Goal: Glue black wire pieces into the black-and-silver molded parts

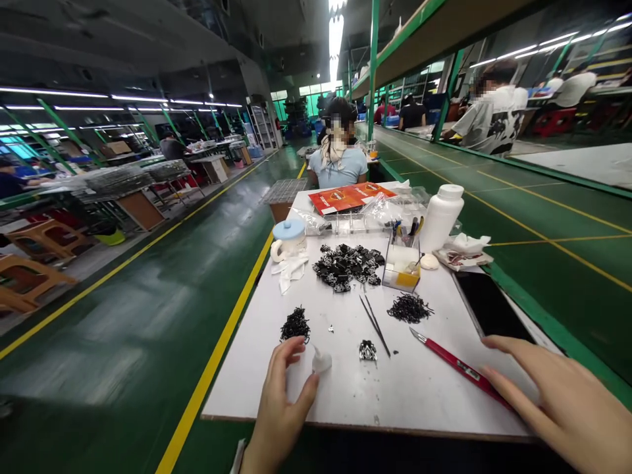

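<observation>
The left hand (276, 398) is at the front of the white flat table (424, 408), with its thumb and forefinger spread open. Just beside the thumb tip stands a small, translucent white piece with a pointed top (322, 361); it seems not gripped, though it is rather blurred. Behind this hand lies a small pile of thin black curved pieces (295, 322).

The right hand (567, 392) is at the right side, its thumb and forefinger also apart. The thumb is over the rear part of the red craft knife with silver blade (457, 364), but I cannot tell whether it touches it. The forefinger is near the lower end of the black flat phone (494, 306).

Between the hands, one black-and-silver small part (368, 351) lies alone on the table, near the dark slim tweezers (375, 326). Farther back is a large heap of similar black-and-silver parts (348, 266).
</observation>
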{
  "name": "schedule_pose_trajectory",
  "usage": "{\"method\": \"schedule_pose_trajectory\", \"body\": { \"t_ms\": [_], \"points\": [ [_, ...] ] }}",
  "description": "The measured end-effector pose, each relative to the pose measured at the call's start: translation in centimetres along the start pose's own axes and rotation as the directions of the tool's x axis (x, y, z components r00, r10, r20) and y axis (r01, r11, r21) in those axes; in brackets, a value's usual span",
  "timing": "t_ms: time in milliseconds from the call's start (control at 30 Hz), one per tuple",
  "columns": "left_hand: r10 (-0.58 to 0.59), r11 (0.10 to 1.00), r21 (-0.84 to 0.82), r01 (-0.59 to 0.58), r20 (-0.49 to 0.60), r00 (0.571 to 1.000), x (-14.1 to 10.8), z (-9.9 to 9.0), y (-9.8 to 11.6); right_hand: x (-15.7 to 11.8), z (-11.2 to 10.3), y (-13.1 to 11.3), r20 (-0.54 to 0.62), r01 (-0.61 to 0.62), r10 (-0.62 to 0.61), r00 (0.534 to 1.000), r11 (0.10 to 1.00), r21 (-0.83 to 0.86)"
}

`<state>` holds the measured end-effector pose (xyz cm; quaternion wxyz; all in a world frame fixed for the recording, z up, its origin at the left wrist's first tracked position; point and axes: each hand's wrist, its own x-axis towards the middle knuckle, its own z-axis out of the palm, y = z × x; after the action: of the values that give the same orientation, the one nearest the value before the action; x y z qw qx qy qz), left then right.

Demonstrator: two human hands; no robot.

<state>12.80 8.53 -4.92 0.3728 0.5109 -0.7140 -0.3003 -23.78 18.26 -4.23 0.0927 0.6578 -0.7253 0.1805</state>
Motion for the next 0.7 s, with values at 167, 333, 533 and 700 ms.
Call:
{"method": "schedule_pose_trajectory", "body": {
  "t_ms": [167, 333, 533, 700],
  "points": [
    [0.122, 0.993, 0.000, -0.122, -0.038, 0.992, 1.7, 0.5, 1.4, 0.3, 3.0, -1.1, 0.093, -0.011, 0.006, 0.996, 0.999, 0.049],
    [0.314, 0.949, 0.034, -0.313, -0.130, 0.940, 2.3, 0.8, 1.4, 0.4, 3.7, -2.0, 0.107, -0.008, 0.001, 0.994, 0.998, 0.063],
    [0.364, 0.930, -0.014, -0.367, -0.104, 0.926, 2.0, 1.2, 0.8, 1.5, 4.1, -1.9, 0.118, 0.023, -0.033, 0.993, 0.996, 0.083],
    [0.342, 0.936, -0.044, -0.349, -0.122, 0.932, 1.9, 1.6, 0.7, 1.2, 4.1, -1.7, 0.129, -0.032, 0.022, 0.991, 0.997, 0.070]
  ]
}}
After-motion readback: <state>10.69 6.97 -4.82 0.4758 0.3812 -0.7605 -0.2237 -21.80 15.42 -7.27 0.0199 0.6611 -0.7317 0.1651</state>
